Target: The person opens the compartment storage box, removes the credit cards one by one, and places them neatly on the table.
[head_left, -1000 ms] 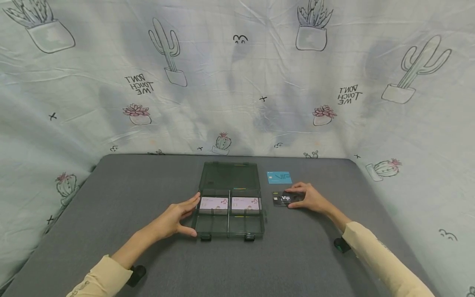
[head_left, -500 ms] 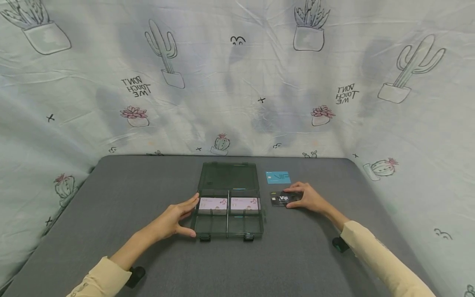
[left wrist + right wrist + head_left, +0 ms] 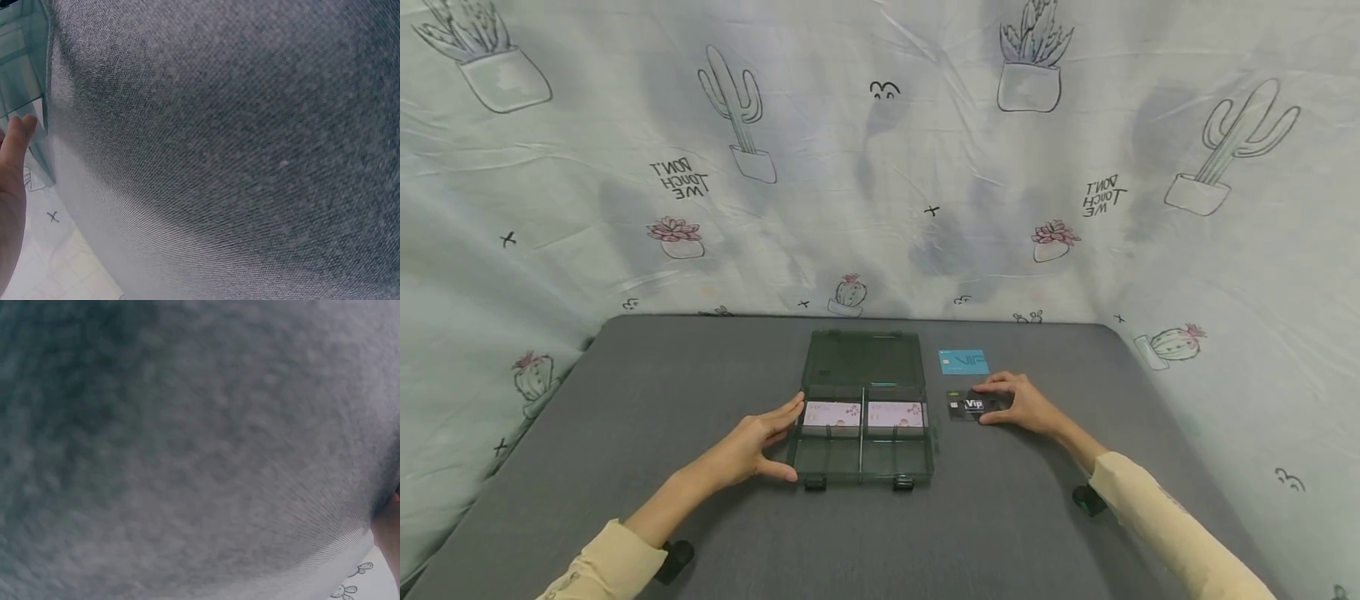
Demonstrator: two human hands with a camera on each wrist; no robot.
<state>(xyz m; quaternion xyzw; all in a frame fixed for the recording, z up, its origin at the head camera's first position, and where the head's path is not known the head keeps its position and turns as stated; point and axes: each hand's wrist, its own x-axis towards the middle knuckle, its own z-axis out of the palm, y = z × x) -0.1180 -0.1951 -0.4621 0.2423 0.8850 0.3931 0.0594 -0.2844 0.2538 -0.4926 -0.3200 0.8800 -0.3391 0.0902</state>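
Observation:
A translucent dark green plastic box (image 3: 861, 477) lies with its lid folded back. Two pink cards, one on the left (image 3: 831, 410) and one on the right (image 3: 895, 410), sit in its two upper compartments. My left hand (image 3: 748, 448) rests along the box's left side, fingers extended to its upper edge and thumb by the lower corner. To the right of the box, my right hand (image 3: 1028, 406) holds a black "Vip" card (image 3: 972, 406) by its top and bottom edges, thumb below and fingers above. The palm covers the card's right end. Only a sliver of that hand shows in the right wrist view.
Just behind the black card, a blue "VIP" card (image 3: 964, 362) lies flat on the grey tabletop (image 3: 865, 542). Two dark latches stick out at the box's front, one at the left (image 3: 815, 483) and one at the right (image 3: 903, 482). A cactus-print cloth (image 3: 820, 125) hangs behind the table.
My right hand and the black card have shifted slightly left toward the box. The left hand and box stay in place; the head view tilts a little.

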